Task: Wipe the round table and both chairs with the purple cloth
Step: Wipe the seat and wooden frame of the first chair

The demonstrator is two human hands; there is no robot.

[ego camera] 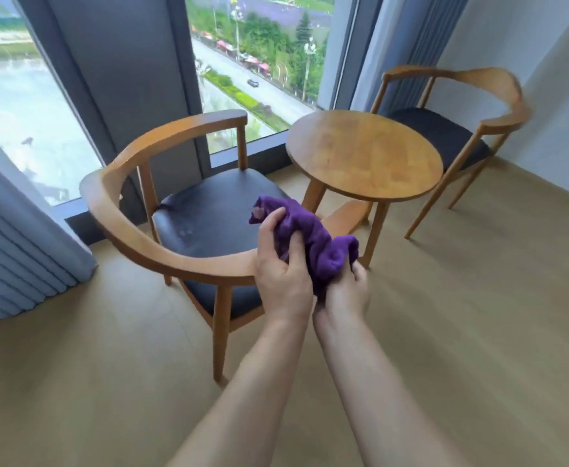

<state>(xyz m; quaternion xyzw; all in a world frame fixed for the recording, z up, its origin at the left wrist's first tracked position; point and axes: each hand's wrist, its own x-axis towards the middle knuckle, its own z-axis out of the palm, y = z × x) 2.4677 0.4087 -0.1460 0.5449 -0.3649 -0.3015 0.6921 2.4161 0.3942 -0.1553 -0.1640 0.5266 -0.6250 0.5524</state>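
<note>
Both my hands hold the bunched purple cloth in front of me, over the near chair's right arm. My left hand grips its left part with thumb and fingers curled round it. My right hand grips its lower right end from below. The near wooden chair with a curved backrest and black seat stands at centre left. The round wooden table stands beyond the cloth, its top bare. The second wooden chair with a black seat stands behind the table at the right.
Floor-to-ceiling windows with dark frames run along the back. Grey curtains hang at the left, and more hang at the back right. A white wall closes the right side. Pale wood floor surrounds the furniture.
</note>
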